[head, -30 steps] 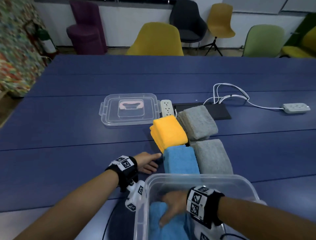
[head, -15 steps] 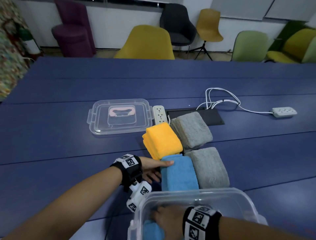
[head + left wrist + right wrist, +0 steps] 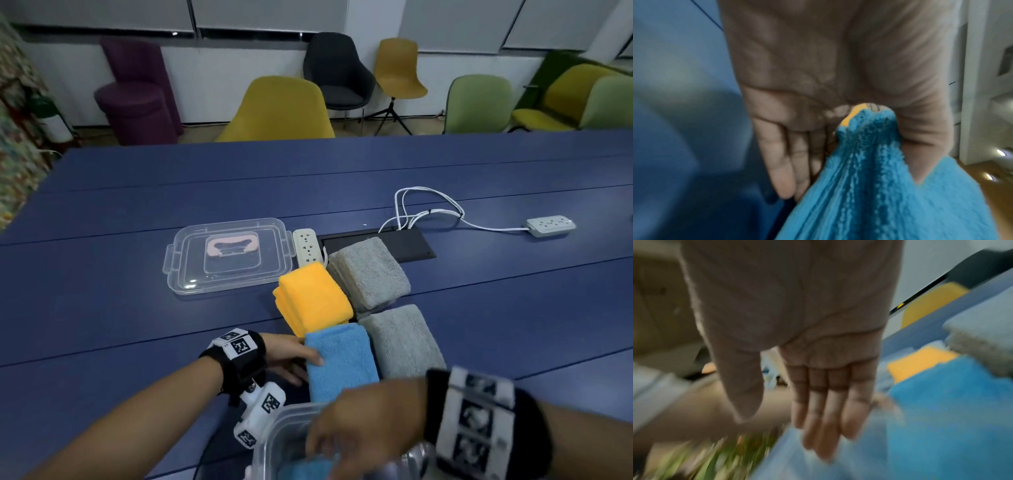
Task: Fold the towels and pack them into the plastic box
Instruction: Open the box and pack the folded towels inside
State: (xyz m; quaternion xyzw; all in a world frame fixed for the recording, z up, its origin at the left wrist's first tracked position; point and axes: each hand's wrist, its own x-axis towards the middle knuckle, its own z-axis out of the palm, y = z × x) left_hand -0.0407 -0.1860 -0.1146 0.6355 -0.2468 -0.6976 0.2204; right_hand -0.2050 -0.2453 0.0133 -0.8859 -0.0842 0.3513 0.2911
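Note:
A clear plastic box (image 3: 291, 413) sits at the near edge with one folded blue towel (image 3: 308, 469) inside. My right hand (image 3: 342, 442) hovers over the box, blurred, its fingers (image 3: 818, 418) straight and holding nothing. A second folded blue towel (image 3: 342, 363) lies on the table just beyond the box. My left hand (image 3: 308, 368) grips its left edge, thumb on top and fingers underneath; the left wrist view shows the blue towel (image 3: 879, 186) pinched between them. Behind it lie a folded orange towel (image 3: 315, 298) and two folded grey towels (image 3: 370, 270) (image 3: 404, 342).
The box's clear lid (image 3: 226, 257) with a pink handle lies upside-up at mid-left on the blue table (image 3: 137, 325). A power strip (image 3: 306, 246) sits beside it; another power strip (image 3: 551, 226) with white cables lies far right. Chairs stand beyond the table.
My left hand slid right to the blue towel on the table and took hold of its edge. My right hand lifted off the towel in the box. The view tilted upward.

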